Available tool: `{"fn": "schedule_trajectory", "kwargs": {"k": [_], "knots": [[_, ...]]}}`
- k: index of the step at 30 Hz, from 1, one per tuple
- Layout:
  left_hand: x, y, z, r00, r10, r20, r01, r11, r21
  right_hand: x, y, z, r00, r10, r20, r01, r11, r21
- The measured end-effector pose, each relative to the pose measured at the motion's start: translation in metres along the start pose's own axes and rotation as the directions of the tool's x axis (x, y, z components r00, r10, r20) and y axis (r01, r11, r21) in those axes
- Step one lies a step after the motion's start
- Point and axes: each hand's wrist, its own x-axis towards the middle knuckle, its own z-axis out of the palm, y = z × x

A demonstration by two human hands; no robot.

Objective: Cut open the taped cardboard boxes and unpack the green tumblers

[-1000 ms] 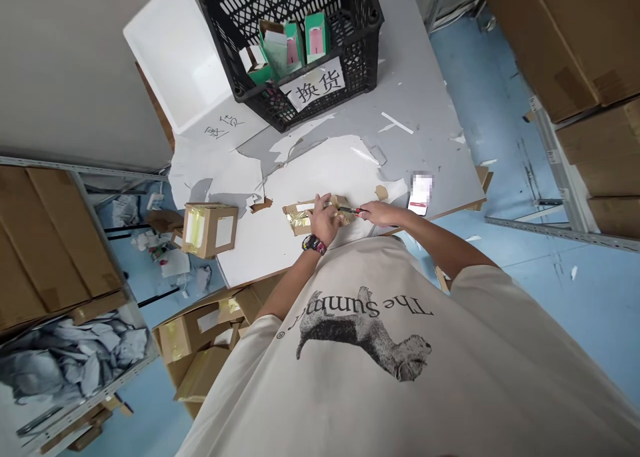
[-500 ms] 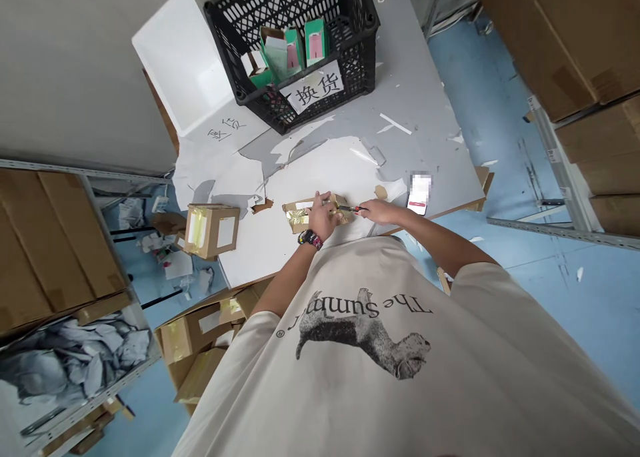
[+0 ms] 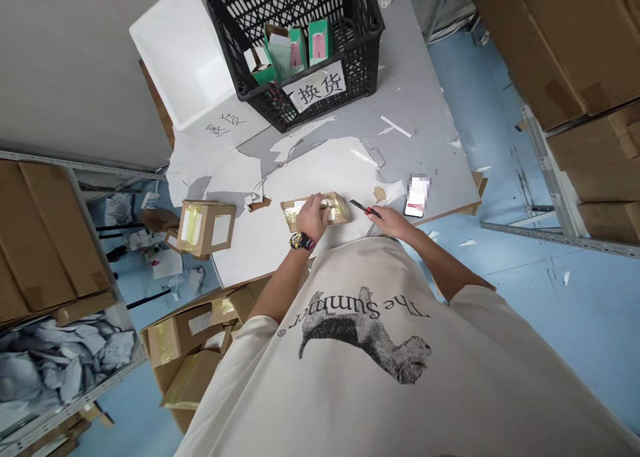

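A black mesh crate (image 3: 320, 103) sits on our grey table (image 3: 420, 137), holding green cartons (image 3: 319, 41), with a white tub (image 3: 175, 50) beside it. Nearer us, a small taped cardboard box (image 3: 336, 207) lies on white paper (image 3: 305, 170). Our open left hand (image 3: 311, 218) presses down on it; our right hand (image 3: 393, 222) grips a red-handled utility knife (image 3: 367, 209).

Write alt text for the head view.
Seen from above, a person's left hand rests on a small taped cardboard box while the right hand holds a red-handled craft knife. Beyond them on the white-topped table, a black plastic crate holds green boxes.
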Motion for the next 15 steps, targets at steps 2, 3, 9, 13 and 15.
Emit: {"fn": "schedule_trajectory", "kwargs": {"k": [2, 3, 9, 13, 15], "knots": [[0.004, -0.008, -0.006, 0.999, 0.028, 0.032, -0.029, 0.999, 0.045, 0.004, -0.012, 0.005, 0.998, 0.029, -0.049, -0.03, 1.0, -0.01], [0.006, -0.012, -0.008, 0.998, 0.041, 0.051, -0.044, 0.997, 0.066, 0.008, -0.02, 0.008, 0.996, 0.046, -0.081, -0.046, 0.999, -0.001], [0.014, -0.03, -0.003, 0.992, 0.112, 0.061, -0.116, 0.991, 0.069, 0.048, -0.076, 0.038, 0.98, 0.079, -0.181, -0.057, 0.991, 0.124], [0.011, -0.044, 0.004, 0.982, 0.175, 0.072, -0.18, 0.981, 0.078, 0.07, -0.086, 0.06, 0.973, 0.163, -0.164, -0.118, 0.961, 0.251], [0.011, -0.05, 0.008, 0.978, 0.197, 0.063, -0.202, 0.975, 0.089, 0.076, -0.083, 0.068, 0.968, 0.174, -0.181, -0.109, 0.941, 0.319]]}}
